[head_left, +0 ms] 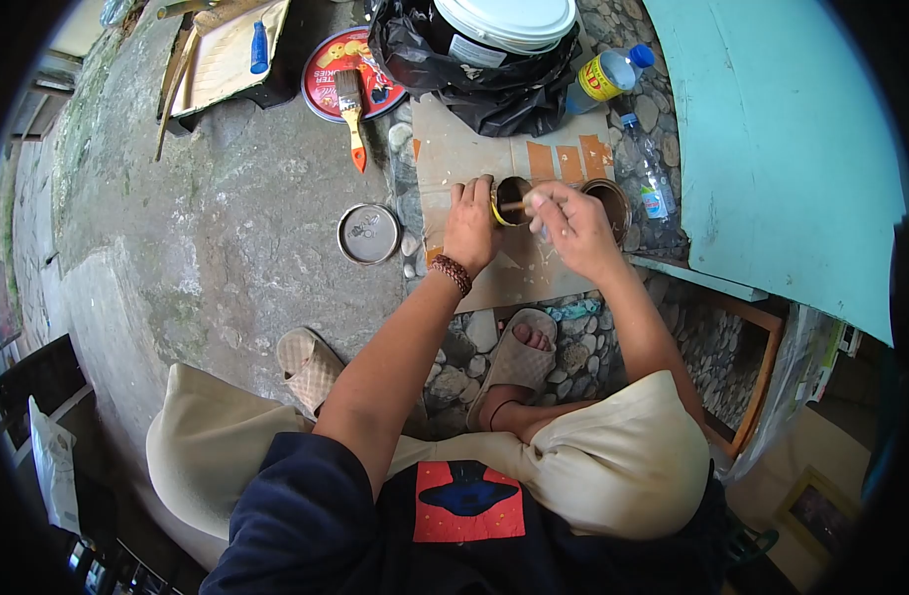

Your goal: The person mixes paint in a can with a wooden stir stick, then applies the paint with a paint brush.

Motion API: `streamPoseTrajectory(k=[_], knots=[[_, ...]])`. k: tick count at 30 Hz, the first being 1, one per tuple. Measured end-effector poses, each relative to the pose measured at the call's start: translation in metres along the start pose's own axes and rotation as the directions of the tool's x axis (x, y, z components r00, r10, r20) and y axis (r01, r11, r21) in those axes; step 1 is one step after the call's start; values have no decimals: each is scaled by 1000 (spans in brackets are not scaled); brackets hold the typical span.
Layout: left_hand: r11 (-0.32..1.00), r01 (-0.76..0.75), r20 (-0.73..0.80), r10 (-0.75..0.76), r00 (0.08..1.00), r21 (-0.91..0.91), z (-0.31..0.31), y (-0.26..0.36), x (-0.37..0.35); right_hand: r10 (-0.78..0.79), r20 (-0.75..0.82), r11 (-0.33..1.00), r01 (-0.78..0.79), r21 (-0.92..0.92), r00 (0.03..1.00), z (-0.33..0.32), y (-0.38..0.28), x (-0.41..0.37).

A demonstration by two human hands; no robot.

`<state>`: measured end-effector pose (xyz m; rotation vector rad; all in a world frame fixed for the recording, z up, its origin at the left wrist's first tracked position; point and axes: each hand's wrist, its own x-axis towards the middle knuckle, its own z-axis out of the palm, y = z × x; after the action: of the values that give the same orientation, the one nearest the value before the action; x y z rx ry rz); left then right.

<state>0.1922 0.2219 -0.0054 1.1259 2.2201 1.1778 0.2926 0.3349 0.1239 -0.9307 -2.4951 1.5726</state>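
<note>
My left hand (471, 226) is wrapped around the side of a small can with a yellow label (497, 210), which is tipped so its dark inside faces me. My right hand (577, 230) pinches a thin brown stick (515, 206), whose far end reaches into the can's mouth. Just beyond my right hand is a larger open can (621, 206) with brown contents, partly hidden by that hand. Both cans are over a flat piece of cardboard (454, 149). A round metal lid (368, 234) lies on the concrete to the left of my left hand.
A paintbrush (352, 124) rests across a red cookie tin lid (321, 84). Further back are a paint tray (217, 74), a white bucket (504, 22) in a black plastic bag (415, 59) and two plastic bottles (598, 81). A light blue panel (772, 149) borders the right side.
</note>
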Motion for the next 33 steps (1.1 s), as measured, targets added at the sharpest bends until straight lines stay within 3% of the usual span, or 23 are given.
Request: streamPoseTrajectory(k=[1, 3, 4, 5, 7, 9, 11, 12, 13, 15, 16, 17, 19, 21, 23, 24, 25, 27, 28, 29, 31, 33], knots=[[1000, 2, 2, -2, 1000, -4, 1, 1, -2, 4, 0, 1000, -4, -2, 1000, -1, 4, 1], [1000, -12, 3, 12, 1000, 21, -2, 3, -1, -249, -165, 939, 196, -282, 954, -3, 9, 3], [1000, -12, 0, 13, 1000, 26, -6, 4, 0, -298, -128, 919, 248, -307, 946, -1, 10, 2], [1000, -14, 24, 14, 1000, 21, -9, 6, 0, -301, -128, 918, 251, -307, 945, 0, 10, 1], [1000, -16, 56, 16, 998, 7, -6, 8, -1, -23, -20, 1000, 23, -22, 1000, 3, -6, -2], [1000, 5, 36, -6, 999, 16, -4, 6, 1, -100, -113, 994, 96, -45, 989, 2, 3, 2], [1000, -10, 32, 10, 999, 12, -5, 4, -1, -355, -139, 894, 292, -340, 924, 0, 22, 5], [1000, -27, 33, 27, 999, 3, -6, 3, -1, -41, -38, 981, 33, -190, 998, -1, 7, -1], [1000, -28, 35, 28, 999, 0, -6, 4, 0, -38, -39, 981, 30, -191, 998, 1, 2, 0], [1000, 24, 42, -23, 999, -20, -5, 5, -1, -91, -118, 996, 90, -14, 989, 5, -3, 3], [999, 26, 43, -25, 999, -20, -4, 6, -2, -189, -194, 977, 166, -133, 963, 4, 6, 7], [1000, 0, 37, 0, 999, -6, -4, 6, -2, -191, -192, 977, 168, -130, 963, 2, 8, 5], [1000, -28, 27, 27, 999, 14, -7, 3, 0, -186, -50, 952, 167, -257, 981, 0, 5, 2], [1000, -5, 34, 4, 999, 5, -5, 4, -1, -193, -11, 963, 187, -196, 981, 5, 1, 0], [1000, -6, 40, 7, 999, -4, -5, 6, -1, -145, -181, 988, 133, -78, 973, 6, 0, 5], [1000, -7, 41, 7, 999, -6, -6, 5, -1, -160, -189, 970, 119, -211, 969, 2, 3, 6], [1000, -7, 38, 7, 999, -1, -6, 3, -1, -163, -188, 970, 123, -207, 968, 1, 4, 5], [999, -39, 32, 39, 999, 15, -7, 3, -2, -207, 11, 936, 201, -287, 978, 0, 2, -1], [999, -39, 35, 38, 999, 11, -6, 4, -2, -177, 19, 968, 178, -177, 984, 5, -1, 1], [1000, -16, 39, 16, 999, 0, -6, 5, -2, -172, 17, 969, 173, -179, 985, 4, 3, 3], [1000, 6, 39, -6, 999, -7, -5, 5, -1, -357, -196, 907, 289, -307, 913, 4, 10, 10], [1000, -11, 35, 11, 999, 4, -7, 6, -2, -327, -181, 912, 260, -317, 927, 3, 6, 4]])
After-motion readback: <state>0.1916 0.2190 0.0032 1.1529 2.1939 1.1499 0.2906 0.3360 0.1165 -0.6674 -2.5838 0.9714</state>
